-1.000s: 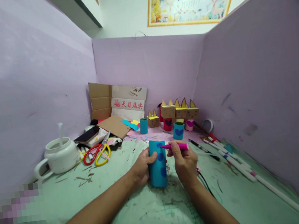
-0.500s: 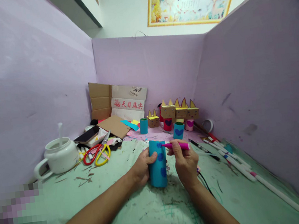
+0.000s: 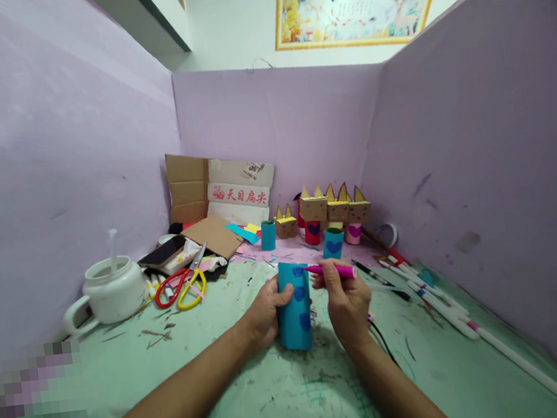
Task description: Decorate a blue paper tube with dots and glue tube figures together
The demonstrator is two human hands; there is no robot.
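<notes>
A blue paper tube (image 3: pixel 292 325) stands nearly upright in front of me, with three dark blue spots in a column down its side. My left hand (image 3: pixel 266 312) is wrapped round its left side, thumb across the front. In my right hand (image 3: pixel 345 303) a magenta marker (image 3: pixel 334 270) is pinched, lying almost level. Its tip is at the top spot, near the tube's right edge; whether it touches cannot be made out. Behind the marker is a shorter blue tube (image 3: pixel 333 243) with a dark blue heart, and farther back another plain blue tube (image 3: pixel 268 235).
Cardboard cat heads (image 3: pixel 313 208) on coloured tubes stand at the back. Left are red-and-yellow scissors (image 3: pixel 181 288), a phone (image 3: pixel 163 252) and a white teapot (image 3: pixel 115 297). Several white pens (image 3: pixel 440 301) lie along the right wall. Purple panels (image 3: pixel 277 112) enclose the green-covered table (image 3: pixel 219 397).
The marker has shifted very slightly right with my right hand. The top spot looks more filled in. My left hand and the tube have stayed put.
</notes>
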